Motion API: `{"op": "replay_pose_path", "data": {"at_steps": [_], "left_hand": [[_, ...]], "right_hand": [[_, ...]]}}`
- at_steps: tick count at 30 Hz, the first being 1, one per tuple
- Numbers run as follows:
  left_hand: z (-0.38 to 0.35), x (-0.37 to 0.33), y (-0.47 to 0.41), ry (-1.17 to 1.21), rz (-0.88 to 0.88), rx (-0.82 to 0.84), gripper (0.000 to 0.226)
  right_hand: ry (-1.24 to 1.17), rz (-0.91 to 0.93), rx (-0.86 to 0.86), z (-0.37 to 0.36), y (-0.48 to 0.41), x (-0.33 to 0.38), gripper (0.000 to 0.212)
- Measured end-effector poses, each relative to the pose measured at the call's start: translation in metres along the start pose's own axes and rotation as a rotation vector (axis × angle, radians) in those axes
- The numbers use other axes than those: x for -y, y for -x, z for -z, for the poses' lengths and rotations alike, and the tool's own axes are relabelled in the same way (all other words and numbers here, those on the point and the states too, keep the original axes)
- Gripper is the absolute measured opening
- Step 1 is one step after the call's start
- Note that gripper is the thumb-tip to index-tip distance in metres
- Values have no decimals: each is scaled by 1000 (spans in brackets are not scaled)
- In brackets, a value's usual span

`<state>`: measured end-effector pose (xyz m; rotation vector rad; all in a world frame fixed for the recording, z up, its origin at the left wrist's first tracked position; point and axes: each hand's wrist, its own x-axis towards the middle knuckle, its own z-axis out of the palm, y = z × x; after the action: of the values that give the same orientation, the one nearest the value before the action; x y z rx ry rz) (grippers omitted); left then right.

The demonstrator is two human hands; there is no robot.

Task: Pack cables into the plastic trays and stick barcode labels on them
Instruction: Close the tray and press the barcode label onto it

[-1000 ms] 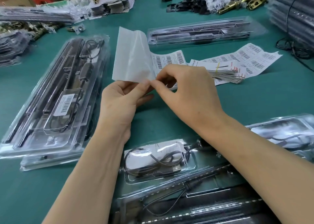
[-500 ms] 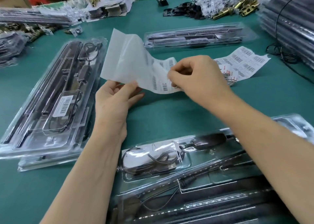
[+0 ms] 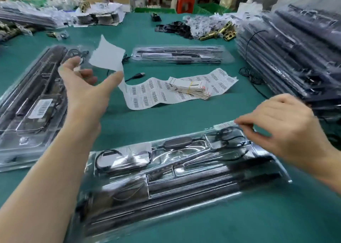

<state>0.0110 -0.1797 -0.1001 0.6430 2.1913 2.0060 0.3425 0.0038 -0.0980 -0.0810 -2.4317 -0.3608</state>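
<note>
— While a barcode label (image 3: 224, 126) is pinched by the right hand (image 3: 280, 126) above the end of the near tray (image 3: 184, 183), what risk is flagged?
— Crooked or creased sticking; contact cannot be told, blur. Cables (image 3: 227, 137) are already seated under the fingertips (image 3: 243, 121).
— Left hand (image 3: 86, 95)?
— Raised, spread wide; label strip (image 3: 175, 89) curls up beside its thumb, grip cannot be told. Strip could be dragged across the card stack (image 3: 190, 88) beyond.
— Room?
— Bare mat (image 3: 184, 117) is seen between both hands; stacked trays (image 3: 295, 49) crowd just beyond the right hand.
</note>
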Motion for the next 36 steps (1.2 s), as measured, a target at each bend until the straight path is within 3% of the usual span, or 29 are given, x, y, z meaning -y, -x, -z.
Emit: {"op": "replay_pose_path", "data": {"at_steps": [2,4,8,11,16,20,24,29,36], "left_hand": [[-2,-15,8,-154,-200,-84,88],[-7,-35,22,-241,-405,-68,69],[-36,-68,76,-246,-582,440,26],[-55,-64,119,-421,-656,694,17],[-59,-43,145,-714,-674,807,28],[-63,-40,155,-806,-818,861,34],[-68,-38,162,-937,-879,894,57],[-65,-34,165,-973,-840,944,63],[-61,-34,164,-1054,-762,988,72]], "right_hand": [[23,52,1,0,11,3,11],[31,57,-8,-1,17,5,12],[29,10,-58,-1,22,5,11],[27,17,-72,-4,21,6,12],[50,48,-38,-6,21,8,12],[48,60,10,-8,22,9,13],[37,51,58,-6,20,10,15],[-91,-26,158,2,24,13,10],[-159,-268,505,14,45,36,59]]}}
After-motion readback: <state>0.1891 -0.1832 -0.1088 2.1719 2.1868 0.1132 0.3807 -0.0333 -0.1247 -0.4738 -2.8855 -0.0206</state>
